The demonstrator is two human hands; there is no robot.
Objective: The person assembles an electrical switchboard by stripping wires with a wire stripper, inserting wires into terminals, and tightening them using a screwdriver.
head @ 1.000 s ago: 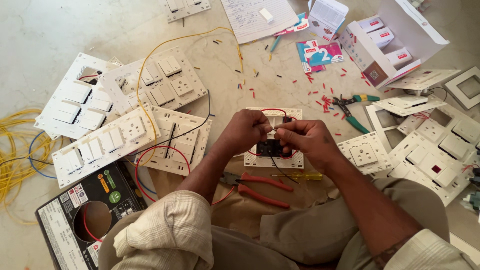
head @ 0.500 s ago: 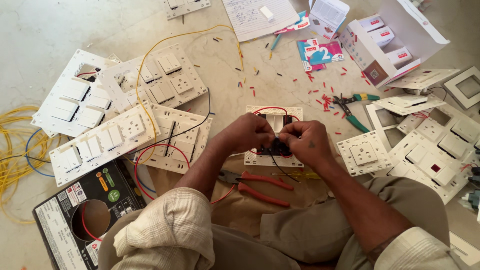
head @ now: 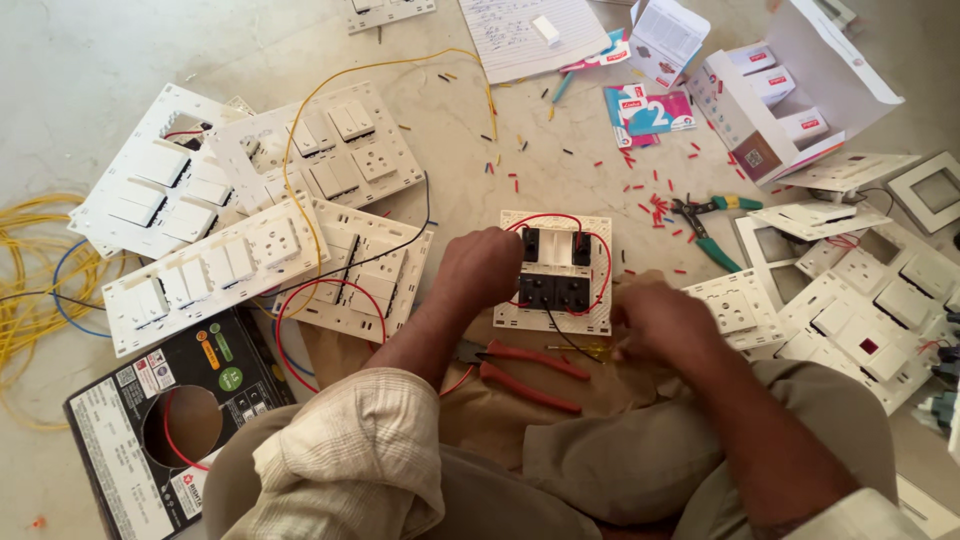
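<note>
A white switch plate lies face down on the floor in front of me, with black module backs and a red wire looped around them. My left hand grips its left edge with curled fingers. My right hand is off the plate, just past its lower right corner, and blurred, so its fingers cannot be read. Red-handled pliers lie on brown paper below the plate, between my forearms. A thin yellow-handled tool rests beside them.
Several white switch plates lie at the left, and more at the right. Yellow wire coils sit at the far left, a black wire box at lower left. Green-handled cutters, red insulation scraps and an open carton lie beyond.
My right hand has left the plate's modules and moved down and right. My left hand slid to the plate's left edge, uncovering the black module backs.
</note>
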